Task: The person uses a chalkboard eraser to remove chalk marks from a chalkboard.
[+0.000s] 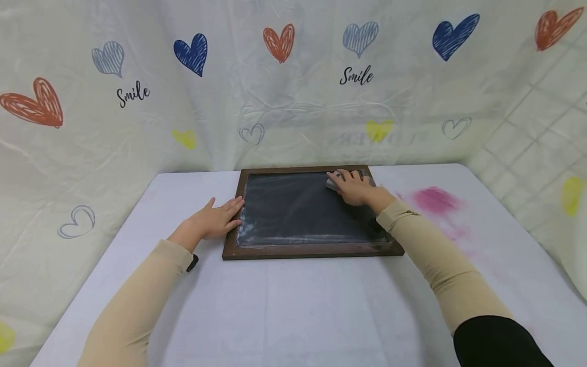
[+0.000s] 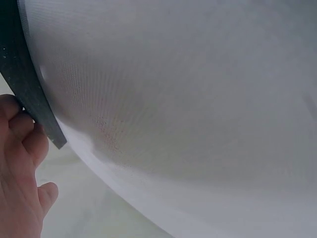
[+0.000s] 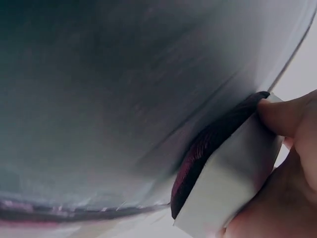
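Observation:
A small blackboard [image 1: 293, 211] with a brown wooden frame lies on the table, faint chalky smears on its dark surface. My right hand [image 1: 356, 189] grips a blackboard eraser [image 1: 332, 183] near the board's far right corner. Seen from the right wrist, the eraser [image 3: 228, 173] has a light grey back and a dark felt pad with pinkish chalk on it, the pad against the board. At the left side, my left hand [image 1: 214, 219] rests its outstretched fingers on the frame's edge. The left wrist view shows those fingers touching the dark frame [image 2: 27, 82].
A white cloth covers the table [image 1: 298, 306]. To the right of the board, a pink chalk stain [image 1: 435, 200] marks the cloth. Behind the table hangs a pale curtain [image 1: 312, 102] printed with hearts and lettering.

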Motion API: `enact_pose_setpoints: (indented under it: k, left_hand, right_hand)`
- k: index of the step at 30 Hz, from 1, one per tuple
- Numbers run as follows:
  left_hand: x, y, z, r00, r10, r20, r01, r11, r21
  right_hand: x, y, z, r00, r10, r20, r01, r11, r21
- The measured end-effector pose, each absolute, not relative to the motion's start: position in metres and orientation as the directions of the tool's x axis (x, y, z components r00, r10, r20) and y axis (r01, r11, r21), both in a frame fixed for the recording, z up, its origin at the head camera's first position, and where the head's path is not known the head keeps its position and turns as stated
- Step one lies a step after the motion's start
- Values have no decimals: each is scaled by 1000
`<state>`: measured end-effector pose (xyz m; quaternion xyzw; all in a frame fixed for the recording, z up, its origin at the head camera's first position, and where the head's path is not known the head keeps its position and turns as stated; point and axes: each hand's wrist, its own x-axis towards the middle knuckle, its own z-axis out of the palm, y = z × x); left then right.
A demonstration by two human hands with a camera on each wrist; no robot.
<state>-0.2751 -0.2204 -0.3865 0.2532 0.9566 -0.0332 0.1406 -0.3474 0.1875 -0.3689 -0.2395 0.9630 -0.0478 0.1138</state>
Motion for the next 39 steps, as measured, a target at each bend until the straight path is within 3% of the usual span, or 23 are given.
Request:
enact_pose_setpoints:
  k: [7, 11, 18, 22, 27, 39]
  left_hand:
    - [-276, -222, -388, -831, 478, -284, 493, 870, 19]
    - [-276, -222, -387, -832, 479, -280, 495, 869, 16]
    - [-275, -221, -386, -832, 481, -277, 497, 868, 14]
    - [-275, -221, -386, -831, 482, -278, 496, 868, 22]
    - [-275, -221, -387, -834, 477, -277, 493, 870, 17]
    - [-275, -221, -386, -832, 478, -281, 493, 870, 20]
  right_hand:
    - [-326, 172, -369, -787, -584, -198, -558, 811, -175]
    - [-300, 156, -369, -700, -690, -183, -662, 724, -194]
    - [-250, 125, -364, -496, -844, -204, -825, 531, -193]
    - [-241, 119, -363, -454, -867, -205, -856, 488, -171]
    - [-258, 127, -364, -499, -840, -213, -819, 537, -201]
    - [-336, 190, -367, -809, -552, -201, -521, 832, -189]
